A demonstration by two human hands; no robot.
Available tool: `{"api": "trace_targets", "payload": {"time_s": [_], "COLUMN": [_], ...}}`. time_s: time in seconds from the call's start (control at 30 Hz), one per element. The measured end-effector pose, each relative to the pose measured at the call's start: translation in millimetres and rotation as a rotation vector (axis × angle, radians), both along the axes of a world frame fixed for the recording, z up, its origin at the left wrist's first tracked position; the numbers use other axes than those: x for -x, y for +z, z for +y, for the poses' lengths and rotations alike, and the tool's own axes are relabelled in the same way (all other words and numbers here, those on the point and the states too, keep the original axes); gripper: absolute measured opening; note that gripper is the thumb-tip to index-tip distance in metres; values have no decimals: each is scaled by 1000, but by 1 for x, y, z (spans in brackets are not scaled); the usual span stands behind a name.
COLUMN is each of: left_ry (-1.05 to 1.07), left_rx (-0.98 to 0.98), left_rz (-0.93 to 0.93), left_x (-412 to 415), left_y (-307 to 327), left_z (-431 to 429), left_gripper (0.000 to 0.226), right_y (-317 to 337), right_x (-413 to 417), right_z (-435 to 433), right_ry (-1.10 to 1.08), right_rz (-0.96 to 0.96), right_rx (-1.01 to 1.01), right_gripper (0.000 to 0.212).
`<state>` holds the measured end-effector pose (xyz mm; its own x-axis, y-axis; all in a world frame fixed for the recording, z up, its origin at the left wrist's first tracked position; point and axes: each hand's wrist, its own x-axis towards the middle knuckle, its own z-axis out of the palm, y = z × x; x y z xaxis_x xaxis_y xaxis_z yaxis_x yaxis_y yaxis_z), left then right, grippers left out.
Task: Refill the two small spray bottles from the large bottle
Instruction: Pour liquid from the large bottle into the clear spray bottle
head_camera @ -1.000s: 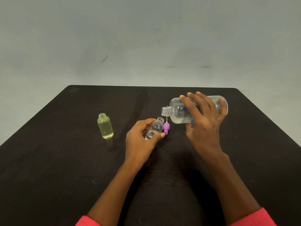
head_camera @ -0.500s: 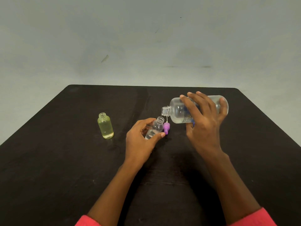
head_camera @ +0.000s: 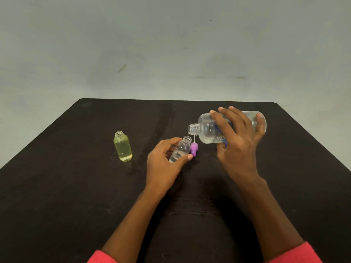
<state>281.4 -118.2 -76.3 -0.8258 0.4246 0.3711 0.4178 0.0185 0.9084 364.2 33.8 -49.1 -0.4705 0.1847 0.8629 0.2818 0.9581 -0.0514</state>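
Note:
My right hand [head_camera: 237,147] grips the large clear bottle [head_camera: 207,130], which lies almost horizontal in the air with its open neck pointing left. Just below that neck, my left hand [head_camera: 163,166] holds a small clear bottle [head_camera: 180,149], tilted toward the large one, uncapped and partly filled with clear liquid. A purple spray cap [head_camera: 194,148] with a thin white tube stands on the table right beside it. A second small bottle [head_camera: 122,146], yellowish, uncapped and nearly full, stands upright on the table to the left, apart from both hands.
The dark table [head_camera: 76,196] fills the lower view; its far edge and cut corners meet a pale grey wall. Red sleeves show at the bottom edge.
Almost nothing has moved. Both hands keep their hold, and the large bottle stays tipped over the small clear bottle.

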Motion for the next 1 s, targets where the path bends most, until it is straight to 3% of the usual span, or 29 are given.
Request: {"api": "trace_targets", "payload": {"time_s": [1.0], "left_ry": [4], "left_rx": [15], "left_rz": [-3], "left_x": [0], "left_y": [0], "left_z": [0], "left_gripper": [48], "right_y": [1], "right_x": [0], "right_z": [1], "right_ry": [-6], "right_rz": [7], "right_rx": [-8], "right_gripper": [80]}}
